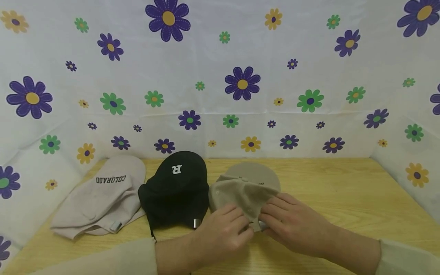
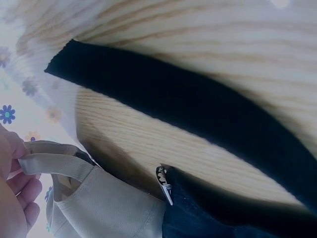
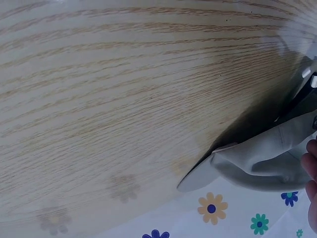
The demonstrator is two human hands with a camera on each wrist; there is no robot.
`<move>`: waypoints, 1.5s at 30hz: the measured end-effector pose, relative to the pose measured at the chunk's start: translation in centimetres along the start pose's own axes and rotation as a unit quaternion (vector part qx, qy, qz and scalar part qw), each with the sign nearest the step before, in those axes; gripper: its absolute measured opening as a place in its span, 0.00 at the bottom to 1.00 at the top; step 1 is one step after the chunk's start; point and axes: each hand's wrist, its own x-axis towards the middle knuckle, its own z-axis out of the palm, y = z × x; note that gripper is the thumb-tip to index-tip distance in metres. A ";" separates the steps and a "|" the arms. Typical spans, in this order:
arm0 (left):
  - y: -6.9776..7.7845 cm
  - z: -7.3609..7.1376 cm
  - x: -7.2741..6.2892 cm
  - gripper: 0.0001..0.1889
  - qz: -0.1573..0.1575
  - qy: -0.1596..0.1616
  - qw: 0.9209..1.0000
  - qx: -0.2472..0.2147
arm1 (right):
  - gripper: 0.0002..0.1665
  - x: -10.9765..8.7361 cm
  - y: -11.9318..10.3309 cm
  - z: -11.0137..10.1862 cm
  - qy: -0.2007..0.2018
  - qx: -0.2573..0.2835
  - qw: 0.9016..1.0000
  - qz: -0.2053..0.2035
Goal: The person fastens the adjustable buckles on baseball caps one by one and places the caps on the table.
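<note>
In the head view, your left hand and right hand work at the back edge of the beige cap, which lies between your fingers and just beyond them. Your right fingers curl closed over its edge, next to a metal clasp. Left of your left fingers is the black cap, and farther left, well apart from them, the pale pink cap; neither is in your grip. I judge the beige cap as the one in progress, its handling not yet finished.

In the left wrist view, your left thumb and fingers pinch the beige strap with almost no gap. Well apart from those fingers, the black strap runs to a free end, so I take it to be undone, with its silver buckle nearer you.

In the right wrist view, your right fingertips show only at the frame's edge, beside the beige cap's opening. I cannot tell there how tightly they close, nor whether the beige strap is threaded through its clasp.
</note>
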 end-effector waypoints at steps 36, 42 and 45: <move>0.8 0.8 0.0 0.01 -0.092 0.000 0.986 -0.137 | 0.12 -0.4 -0.9 0.7 -0.004 0.040 0.999 0.020; 1.1 2.0 -0.6 0.04 -0.131 0.027 0.970 -0.201 | 0.12 -1.2 -1.6 1.6 0.012 0.052 0.998 0.042; 1.2 2.3 -0.7 0.05 -0.139 0.025 0.964 -0.227 | 0.14 -1.5 -1.9 2.1 0.019 0.058 0.997 0.053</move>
